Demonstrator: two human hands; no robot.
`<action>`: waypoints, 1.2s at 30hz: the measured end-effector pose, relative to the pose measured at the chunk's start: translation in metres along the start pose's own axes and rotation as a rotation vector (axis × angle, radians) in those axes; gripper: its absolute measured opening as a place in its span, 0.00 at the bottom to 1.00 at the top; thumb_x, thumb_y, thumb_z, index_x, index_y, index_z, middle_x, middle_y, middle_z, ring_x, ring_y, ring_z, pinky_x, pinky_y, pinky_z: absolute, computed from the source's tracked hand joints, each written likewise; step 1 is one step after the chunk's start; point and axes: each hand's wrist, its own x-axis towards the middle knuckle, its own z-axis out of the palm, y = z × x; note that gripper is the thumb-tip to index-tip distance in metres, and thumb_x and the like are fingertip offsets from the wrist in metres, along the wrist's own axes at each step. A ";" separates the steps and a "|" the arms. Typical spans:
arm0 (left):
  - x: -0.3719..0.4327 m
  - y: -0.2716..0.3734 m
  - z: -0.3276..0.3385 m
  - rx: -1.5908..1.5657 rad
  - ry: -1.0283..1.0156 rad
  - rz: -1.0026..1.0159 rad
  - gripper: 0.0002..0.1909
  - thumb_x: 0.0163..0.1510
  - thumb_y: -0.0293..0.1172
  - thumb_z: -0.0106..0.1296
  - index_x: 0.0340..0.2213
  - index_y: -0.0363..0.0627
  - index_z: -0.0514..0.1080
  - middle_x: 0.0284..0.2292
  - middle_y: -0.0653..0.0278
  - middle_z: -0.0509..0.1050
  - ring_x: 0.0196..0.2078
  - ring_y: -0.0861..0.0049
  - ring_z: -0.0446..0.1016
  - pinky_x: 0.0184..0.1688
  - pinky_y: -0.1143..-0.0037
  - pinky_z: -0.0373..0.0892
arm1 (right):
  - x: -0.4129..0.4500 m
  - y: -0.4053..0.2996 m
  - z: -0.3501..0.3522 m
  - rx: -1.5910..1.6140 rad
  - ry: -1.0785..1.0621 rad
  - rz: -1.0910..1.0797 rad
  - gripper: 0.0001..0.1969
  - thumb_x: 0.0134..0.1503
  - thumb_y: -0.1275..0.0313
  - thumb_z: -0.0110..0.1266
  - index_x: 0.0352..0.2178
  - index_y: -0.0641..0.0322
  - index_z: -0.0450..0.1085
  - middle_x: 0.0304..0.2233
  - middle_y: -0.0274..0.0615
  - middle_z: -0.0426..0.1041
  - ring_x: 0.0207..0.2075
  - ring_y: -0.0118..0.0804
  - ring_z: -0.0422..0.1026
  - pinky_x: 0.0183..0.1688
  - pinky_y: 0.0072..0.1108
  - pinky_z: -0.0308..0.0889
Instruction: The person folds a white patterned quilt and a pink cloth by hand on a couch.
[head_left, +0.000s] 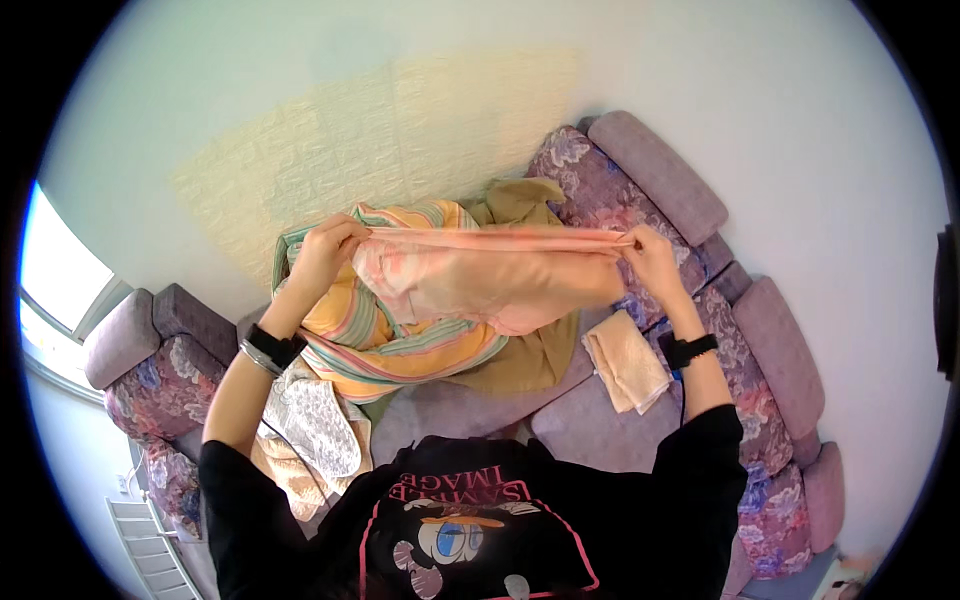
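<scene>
A thin pink and peach cloth (487, 274) hangs stretched between my two hands, its top edge pulled nearly straight. My left hand (334, 244) pinches its left corner, and my right hand (651, 255) pinches the right one. The lower part of the cloth hangs loose and is blurred in places. Behind and below it lies a bunched striped blanket (420, 360) in yellow, green and pink, beside an olive-brown cloth (551, 360). A folded beige cloth (626, 360) rests on the sofa seat just below my right forearm.
A purple sofa (600, 427) with floral back cushions (592, 180) curves around the front and right. White and beige patterned cloths (319, 427) lie at the left, under my left forearm. A pale wall (480, 75) stands behind; a window (64, 262) and a white rack (154, 547) are far left.
</scene>
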 end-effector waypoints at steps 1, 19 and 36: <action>-0.003 -0.002 0.004 -0.049 0.011 -0.073 0.05 0.44 0.17 0.49 0.27 0.35 0.71 0.27 0.58 0.71 0.27 0.68 0.71 0.30 0.76 0.67 | -0.007 0.006 0.007 0.064 -0.179 0.224 0.03 0.43 0.80 0.50 0.23 0.68 0.66 0.24 0.48 0.67 0.27 0.46 0.67 0.31 0.26 0.63; 0.002 -0.016 0.001 -0.345 -0.048 -0.475 0.03 0.48 0.20 0.48 0.28 0.35 0.70 0.23 0.63 0.73 0.26 0.83 0.71 0.27 0.82 0.66 | -0.008 0.013 0.017 0.233 0.006 0.268 0.06 0.44 0.77 0.55 0.21 0.66 0.64 0.20 0.37 0.64 0.22 0.26 0.62 0.26 0.17 0.58; -0.098 -0.011 0.075 -0.538 -0.247 -0.591 0.05 0.44 0.17 0.51 0.27 0.34 0.73 0.28 0.65 0.73 0.27 0.85 0.68 0.28 0.85 0.62 | -0.157 -0.012 0.001 0.071 -0.121 0.389 0.05 0.41 0.84 0.54 0.22 0.69 0.66 0.23 0.39 0.66 0.25 0.32 0.67 0.29 0.17 0.61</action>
